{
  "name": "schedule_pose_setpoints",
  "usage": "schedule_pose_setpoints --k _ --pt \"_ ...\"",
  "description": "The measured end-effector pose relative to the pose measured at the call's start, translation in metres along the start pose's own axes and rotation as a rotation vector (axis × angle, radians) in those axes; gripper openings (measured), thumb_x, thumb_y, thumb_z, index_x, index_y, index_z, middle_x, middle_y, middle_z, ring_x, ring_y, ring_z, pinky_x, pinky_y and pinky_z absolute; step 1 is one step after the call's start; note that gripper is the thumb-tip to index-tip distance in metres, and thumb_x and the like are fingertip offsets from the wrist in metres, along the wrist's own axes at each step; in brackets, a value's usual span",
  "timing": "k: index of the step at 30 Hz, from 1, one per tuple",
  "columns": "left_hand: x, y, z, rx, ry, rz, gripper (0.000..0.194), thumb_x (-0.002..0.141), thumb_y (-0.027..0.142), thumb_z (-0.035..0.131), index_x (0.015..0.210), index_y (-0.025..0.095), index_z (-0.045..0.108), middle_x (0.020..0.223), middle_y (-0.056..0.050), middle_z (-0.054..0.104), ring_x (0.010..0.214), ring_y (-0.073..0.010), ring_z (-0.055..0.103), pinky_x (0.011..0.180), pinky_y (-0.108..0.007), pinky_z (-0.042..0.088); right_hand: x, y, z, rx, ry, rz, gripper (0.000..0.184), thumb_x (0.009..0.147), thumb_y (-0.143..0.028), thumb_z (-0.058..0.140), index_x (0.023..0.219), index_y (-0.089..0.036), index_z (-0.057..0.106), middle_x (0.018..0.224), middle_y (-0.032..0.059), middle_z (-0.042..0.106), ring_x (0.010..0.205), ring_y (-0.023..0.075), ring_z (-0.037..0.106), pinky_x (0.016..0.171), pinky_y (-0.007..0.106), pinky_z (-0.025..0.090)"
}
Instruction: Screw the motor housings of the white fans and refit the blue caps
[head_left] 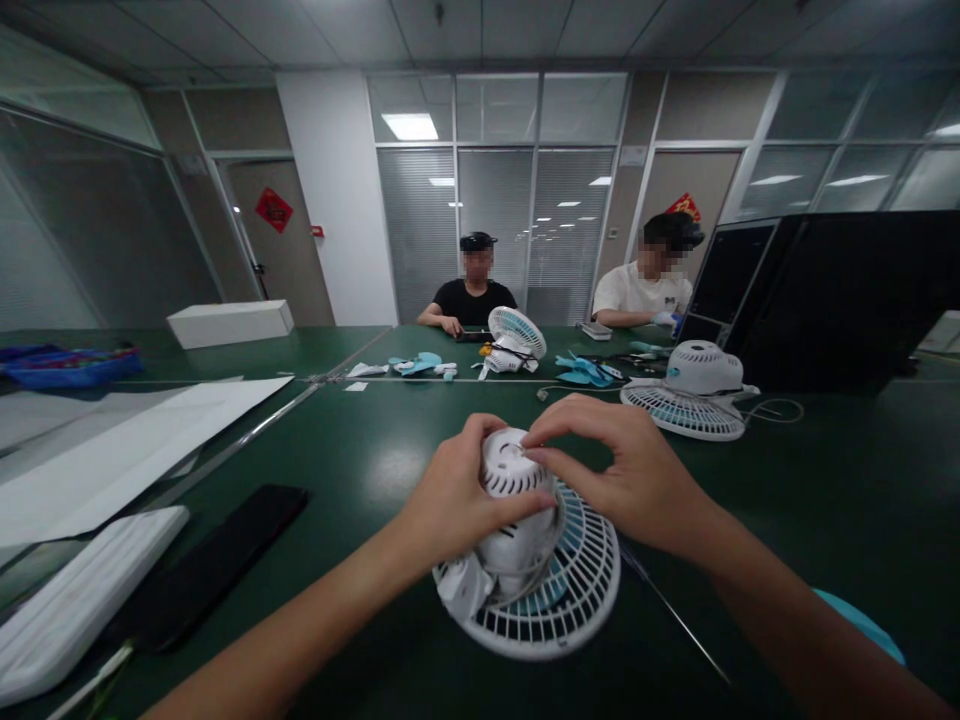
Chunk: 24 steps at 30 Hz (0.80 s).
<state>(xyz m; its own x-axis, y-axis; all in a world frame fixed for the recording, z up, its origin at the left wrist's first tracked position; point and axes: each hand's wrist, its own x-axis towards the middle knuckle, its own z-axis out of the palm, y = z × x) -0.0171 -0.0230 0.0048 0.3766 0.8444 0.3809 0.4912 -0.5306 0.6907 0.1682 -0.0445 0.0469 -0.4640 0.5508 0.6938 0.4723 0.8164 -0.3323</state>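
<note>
Close to the middle of the near edge of the worktop [375, 460], right in front of you, a white fan [517, 548] lies grille down, motor housing up. Your left hand [459, 495] grasps the housing from the side, fingers wrapped around it. Your right hand [615, 462] arches over from the other side, its thumb and index finger bent together at the housing's top (whether they have closed on some small part, you cannot tell from here). Just right of the grille, a thin metal rod [679, 620] slants toward the near edge, and further right, partly behind your forearm, a curved cyan piece [862, 620] shows. Toward the near left corner you have a long white object [90, 600] beside a flat black slab [225, 560]; white sheets [150, 450] spread along the left edge beyond them.

Past your hands, right of the middle, a second fan [701, 370] also rests face down. Nearer the far edge come cyan blades [589, 370] and a third fan [517, 340] with its grille tilted up. At the far edge sit a person in black [476, 298] and, to the right, another in white [637, 292].
</note>
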Motion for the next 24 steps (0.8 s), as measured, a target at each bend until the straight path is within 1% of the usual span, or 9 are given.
schedule_pose_setpoints --k 2,4,7,9,12,16,21,24 --pt "0.003 -0.008 0.0 -0.053 0.003 -0.031 0.058 0.074 0.048 0.074 0.117 0.019 0.049 0.112 -0.009 0.063 0.1 -0.0271 0.061 0.086 -0.042 0.049 0.001 0.006 -0.001 -0.018 0.021 0.035 0.006 0.085 -0.014 0.065 0.087 -0.017 0.07 0.085 0.0007 0.072 0.08 0.0135 0.065 0.074 0.027 0.049" --pt "0.003 -0.013 0.0 -0.125 -0.061 -0.041 0.058 0.078 0.046 0.07 0.124 0.021 0.045 0.115 -0.009 0.062 0.102 -0.0265 0.06 0.087 -0.042 0.049 0.002 0.012 0.0 -0.036 0.029 0.067 0.007 0.085 -0.014 0.065 0.086 -0.018 0.07 0.085 0.0005 0.072 0.08 0.0137 0.066 0.074 0.028 0.049" --pt "0.001 -0.015 0.002 -0.2 -0.132 -0.044 0.061 0.08 0.042 0.069 0.129 0.023 0.039 0.114 -0.008 0.061 0.101 -0.0259 0.06 0.085 -0.041 0.049 0.002 0.021 0.003 -0.059 0.018 0.112 0.007 0.085 -0.013 0.065 0.084 -0.018 0.071 0.083 -0.0004 0.073 0.077 0.0137 0.066 0.074 0.029 0.048" --pt "0.001 -0.014 0.004 -0.218 -0.122 -0.049 0.061 0.079 0.042 0.069 0.129 0.022 0.038 0.113 -0.008 0.06 0.101 -0.0259 0.059 0.085 -0.041 0.049 0.001 0.024 0.007 -0.065 0.018 0.121 0.007 0.084 -0.013 0.065 0.084 -0.017 0.071 0.082 -0.0005 0.073 0.076 0.0136 0.066 0.074 0.029 0.048" --pt "0.001 -0.015 0.006 -0.23 -0.1 -0.041 0.062 0.079 0.042 0.069 0.128 0.021 0.038 0.114 -0.008 0.059 0.102 -0.0258 0.058 0.087 -0.04 0.048 0.001 0.024 0.013 -0.044 -0.003 0.091 0.007 0.084 -0.012 0.065 0.084 -0.016 0.071 0.083 0.0007 0.073 0.077 0.0136 0.066 0.074 0.028 0.048" --pt "0.002 -0.016 0.007 -0.248 -0.102 -0.006 0.06 0.079 0.041 0.069 0.127 0.022 0.039 0.115 -0.006 0.059 0.102 -0.0251 0.058 0.088 -0.039 0.047 0.002 0.021 0.02 -0.056 -0.059 0.034 0.011 0.084 -0.008 0.063 0.087 -0.015 0.071 0.086 0.0025 0.072 0.082 0.0149 0.064 0.075 0.029 0.048" --pt "0.001 -0.014 0.007 -0.245 -0.082 0.025 0.059 0.079 0.04 0.069 0.125 0.02 0.039 0.117 -0.007 0.058 0.106 -0.0259 0.057 0.091 -0.04 0.045 0.004 0.018 0.022 -0.171 -0.096 -0.028 0.01 0.085 -0.009 0.064 0.088 -0.014 0.072 0.087 0.0041 0.071 0.083 0.017 0.062 0.075 0.031 0.046" --pt "0.001 -0.014 0.007 -0.26 -0.072 0.029 0.058 0.078 0.04 0.07 0.123 0.02 0.04 0.117 -0.007 0.058 0.107 -0.0259 0.057 0.092 -0.04 0.045 0.006 0.015 0.023 -0.269 -0.13 -0.04 0.01 0.086 -0.01 0.063 0.088 -0.014 0.072 0.088 0.0052 0.071 0.085 0.0187 0.061 0.076 0.033 0.044"
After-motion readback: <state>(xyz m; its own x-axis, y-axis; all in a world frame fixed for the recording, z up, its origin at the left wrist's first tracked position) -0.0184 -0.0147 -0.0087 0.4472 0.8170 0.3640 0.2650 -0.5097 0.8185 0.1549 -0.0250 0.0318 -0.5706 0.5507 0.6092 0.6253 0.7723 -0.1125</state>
